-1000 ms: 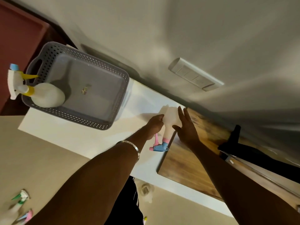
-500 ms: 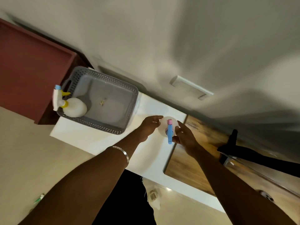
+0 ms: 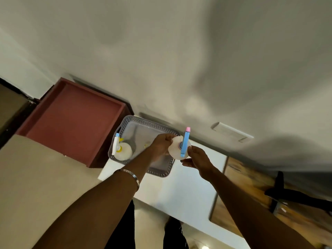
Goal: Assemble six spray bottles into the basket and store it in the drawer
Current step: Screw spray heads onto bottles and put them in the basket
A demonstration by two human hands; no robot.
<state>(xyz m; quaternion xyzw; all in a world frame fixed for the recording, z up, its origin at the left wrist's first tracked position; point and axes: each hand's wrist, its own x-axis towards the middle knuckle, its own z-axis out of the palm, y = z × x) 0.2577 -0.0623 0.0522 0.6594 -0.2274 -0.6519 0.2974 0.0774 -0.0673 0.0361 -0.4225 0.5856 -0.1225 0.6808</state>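
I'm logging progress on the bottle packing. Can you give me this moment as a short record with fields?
held item: spray bottle with blue trigger head
left hand: grips the bottle body
right hand: fingers at the trigger head's near end
basket: grey, perforated, on the white counter
in basket: one spray bottle with yellow collar
drawer: reddish, open, left of basket

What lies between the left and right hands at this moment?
In the head view, a white spray bottle with a blue trigger head sits between the left hand and the right hand, both gripping it.
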